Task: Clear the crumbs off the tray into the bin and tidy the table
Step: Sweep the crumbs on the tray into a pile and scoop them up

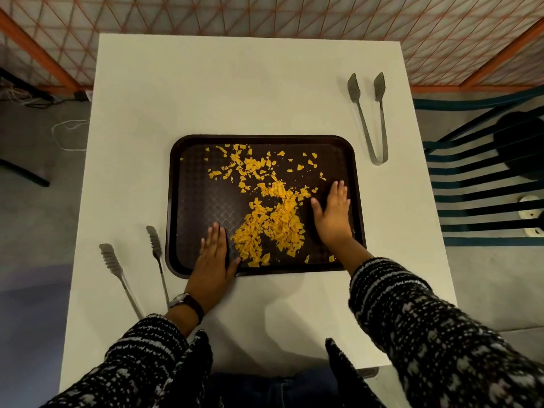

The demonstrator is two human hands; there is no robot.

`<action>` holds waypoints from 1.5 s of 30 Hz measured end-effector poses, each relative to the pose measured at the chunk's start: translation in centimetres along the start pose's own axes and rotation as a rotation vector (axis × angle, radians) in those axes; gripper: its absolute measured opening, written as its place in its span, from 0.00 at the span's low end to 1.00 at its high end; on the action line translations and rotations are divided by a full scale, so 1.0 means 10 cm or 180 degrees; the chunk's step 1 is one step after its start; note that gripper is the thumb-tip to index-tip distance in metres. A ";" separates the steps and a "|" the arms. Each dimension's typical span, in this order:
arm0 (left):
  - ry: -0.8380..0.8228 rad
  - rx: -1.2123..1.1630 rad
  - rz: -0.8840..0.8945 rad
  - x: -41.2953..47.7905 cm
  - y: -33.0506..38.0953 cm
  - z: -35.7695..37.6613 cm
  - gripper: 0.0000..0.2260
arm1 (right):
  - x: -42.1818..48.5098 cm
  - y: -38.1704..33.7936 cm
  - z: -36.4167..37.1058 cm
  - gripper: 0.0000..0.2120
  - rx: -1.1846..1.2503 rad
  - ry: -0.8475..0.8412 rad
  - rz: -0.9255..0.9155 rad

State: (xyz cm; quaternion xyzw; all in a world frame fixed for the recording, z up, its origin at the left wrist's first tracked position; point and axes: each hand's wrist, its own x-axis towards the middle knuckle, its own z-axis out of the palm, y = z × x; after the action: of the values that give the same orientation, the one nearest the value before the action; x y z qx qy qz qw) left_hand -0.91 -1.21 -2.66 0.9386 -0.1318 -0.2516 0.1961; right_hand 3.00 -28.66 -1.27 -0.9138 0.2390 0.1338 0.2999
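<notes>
A dark brown tray (194, 178) lies on the white table (235, 92), scattered with yellow crumbs (270, 219). The crumbs are thickest in a heap near the tray's front middle, with loose bits toward the back. My left hand (213, 257) lies flat with straight fingers on the tray's front left part, beside the heap. My right hand (334, 214) lies flat on the tray's right side, fingers straight, its edge against the heap. Neither hand holds anything. No bin is in view.
Metal tongs (372, 119) lie on the table at the back right of the tray. A second pair of tongs (132, 269) lies at the front left. A dark slatted chair (485, 184) stands right of the table. Orange netting fences the far side.
</notes>
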 end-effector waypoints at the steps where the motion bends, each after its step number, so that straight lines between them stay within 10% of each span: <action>1: 0.0005 0.0002 0.0000 0.00 0.00 0.00 0.38 | 0.00 -0.01 0.03 0.34 -0.0061 -0.0040 0.0021; 8: 0.0103 -0.0151 0.0022 0.01 -0.01 0.02 0.38 | -0.37 -0.32 0.36 0.33 0.0180 -0.0589 -0.0924; 15: 0.0513 -0.0840 -0.0091 0.33 0.00 -0.29 0.31 | -0.43 -0.01 0.16 0.29 -0.0064 -0.0027 -0.0558; 30: 0.0970 -0.0051 -0.0682 1.50 -0.02 -0.71 0.31 | -0.58 0.49 0.18 0.44 -0.1204 -0.0597 -0.0416; 39: -0.0130 -0.0360 0.0913 1.07 0.28 -0.35 0.28 | -0.62 0.48 0.21 0.44 -0.1288 -0.0535 -0.0372; 45: 0.0867 -0.0007 -0.0378 1.37 -0.13 -0.69 0.32 | -0.60 0.45 0.20 0.44 -0.1306 -0.0580 -0.0384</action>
State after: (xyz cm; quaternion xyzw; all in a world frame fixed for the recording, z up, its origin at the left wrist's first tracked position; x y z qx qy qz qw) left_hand 14.38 -2.73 -3.49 0.9699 -0.0479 -0.1332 0.1980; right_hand -4.67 -28.50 -2.66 -0.9524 0.1236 0.2433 0.1357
